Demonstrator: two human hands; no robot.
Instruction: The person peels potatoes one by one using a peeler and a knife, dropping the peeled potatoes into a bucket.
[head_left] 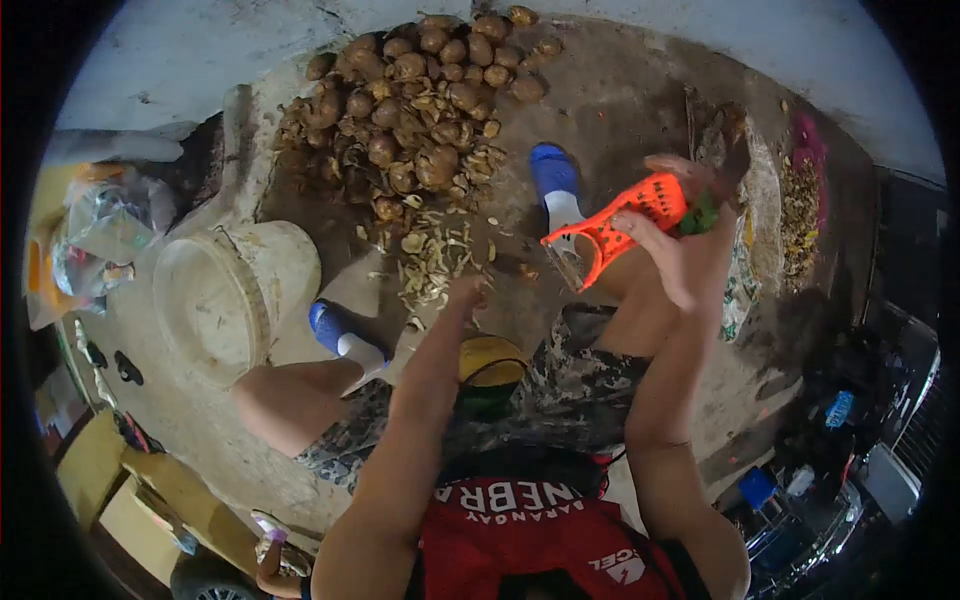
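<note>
The right hand (668,256) has its fingers clamped on a bright orange, flat plastic piece (653,200) with rows of small holes and an open, forked frame at one end. The thumb side of the hand lies across the near edge of the piece, and other fingers show at its far edge. The open frame points away from these fingers, to their left. A small green leafy thing (698,215) sits just beside the same hand, at the right end of the orange piece.

The left hand (466,298) is well apart from the orange piece, its fingers over the near end of scattered pale, thin slivers (437,255). It is blurred, so whether its fingers are together or apart, or touch the slivers, I cannot tell.

Below the left fingers, between the person's thighs, is a rounded yellow and dark green object (491,362). Beyond the fingers lies a large heap of round, brown, rough-skinned lumps (420,110). To the left of the left fingers stands a large off-white plastic bucket (285,262). Between the two hands and farther out is a blue slipper (554,170) on a white-socked foot; another blue slipper (335,327) is to the left of the left fingers.
</note>
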